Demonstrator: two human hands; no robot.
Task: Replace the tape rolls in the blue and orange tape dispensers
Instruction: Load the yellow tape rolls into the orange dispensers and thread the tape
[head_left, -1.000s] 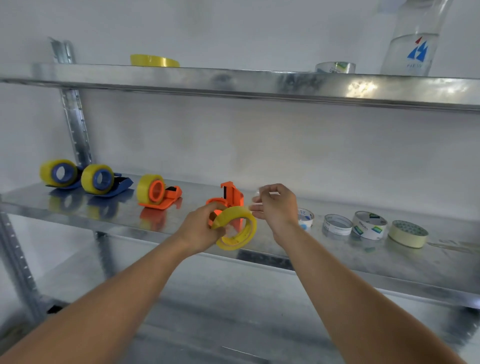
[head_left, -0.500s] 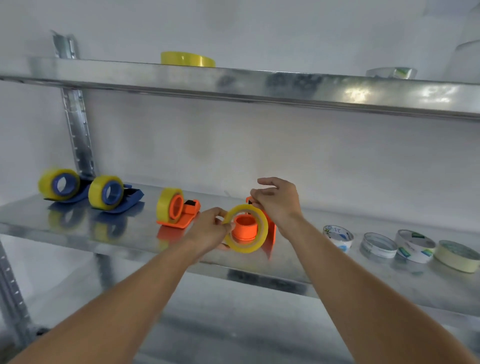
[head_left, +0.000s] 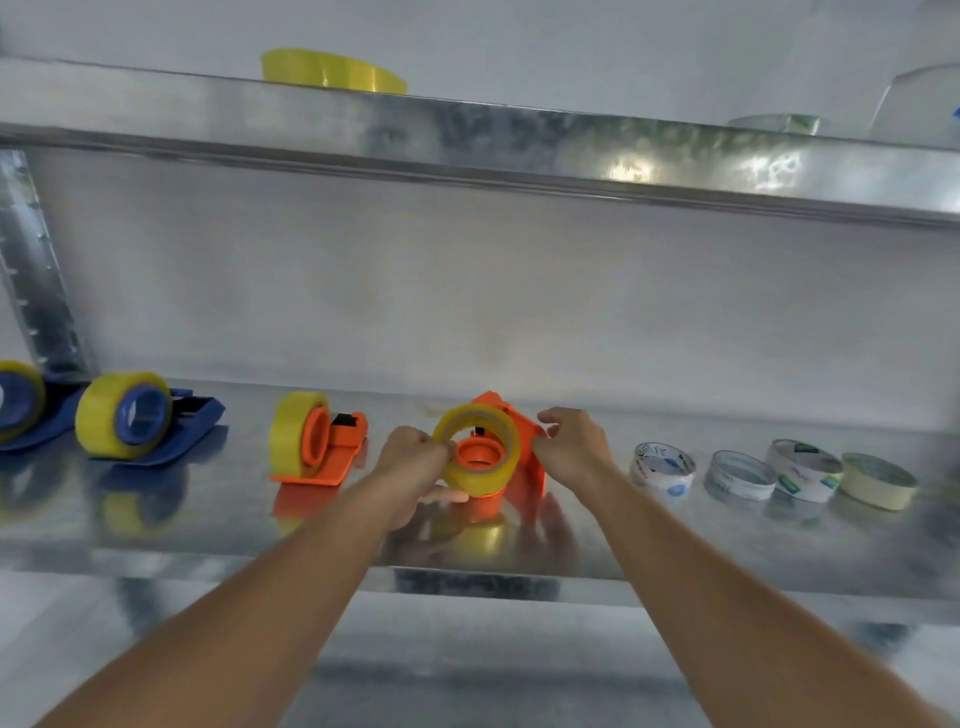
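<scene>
Metal shelf, hands holding tape roll

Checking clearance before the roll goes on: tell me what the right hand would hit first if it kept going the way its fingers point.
The right hand points left, its fingers at the orange dispenser. Going on, it would likely meet the yellow tape roll first, though depth is unclear.

Both arms extended, left grip pinched, right grip curled

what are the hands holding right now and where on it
Both hands hold the yellow tape roll by its outer rim, left hand on its left edge, right hand on its right, over the orange dispenser's hub.
</scene>
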